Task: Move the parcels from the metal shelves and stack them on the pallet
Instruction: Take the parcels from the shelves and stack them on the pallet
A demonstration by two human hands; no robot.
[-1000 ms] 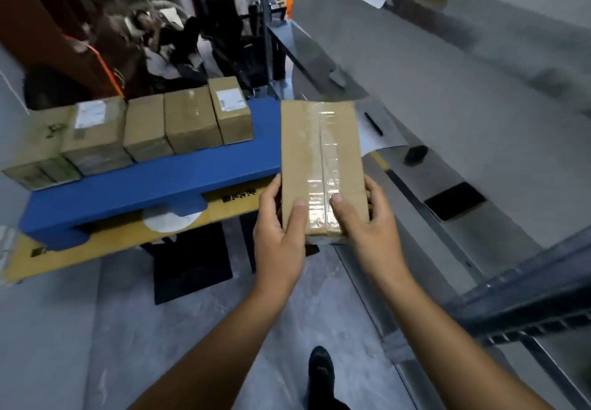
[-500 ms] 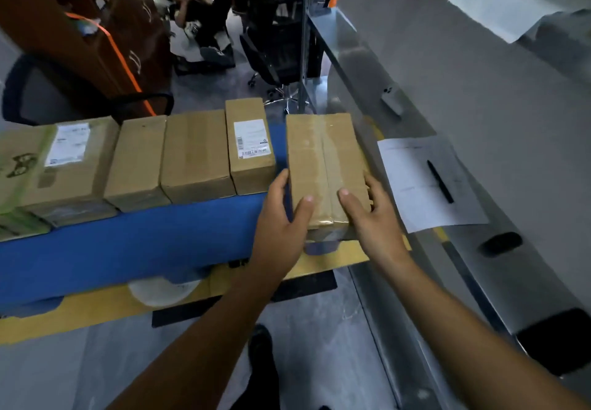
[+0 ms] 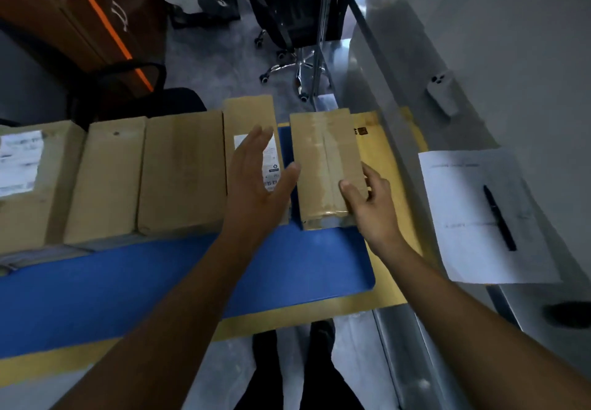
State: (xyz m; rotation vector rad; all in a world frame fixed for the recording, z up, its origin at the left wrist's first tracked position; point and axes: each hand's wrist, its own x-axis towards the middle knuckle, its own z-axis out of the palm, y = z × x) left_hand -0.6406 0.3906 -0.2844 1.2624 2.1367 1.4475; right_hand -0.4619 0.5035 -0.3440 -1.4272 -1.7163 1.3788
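1. Lying at the right end of the row on the blue pallet [image 3: 192, 275]: the taped parcel [image 3: 323, 166], parted from the labelled parcel [image 3: 249, 112] by a strip of blue. Not showing clearly whether it is fully set down.
2. Gripping its near right corner with the right hand [image 3: 371, 208], thumb lying on top, fingers curling round the side.
3. Hovering the left hand [image 3: 256, 179] over the labelled parcel, fingers straight and close together, thumb spreading toward the taped parcel's left edge; cannot tell whether it is touching.
4. Judging it stiff and probably light, with the glossy tape likely slippery; favouring a hold on bare cardboard along the long sides.
5. Trying to read the writing:
   - the white label [image 3: 271, 166], showing barcode-like print too blurred to read;
   - the cardboard sheet [image 3: 383, 141], carrying a dark illegible mark;
   - the sheet of paper [image 3: 473, 218] under the pen [image 3: 499, 218], showing only faint lines.
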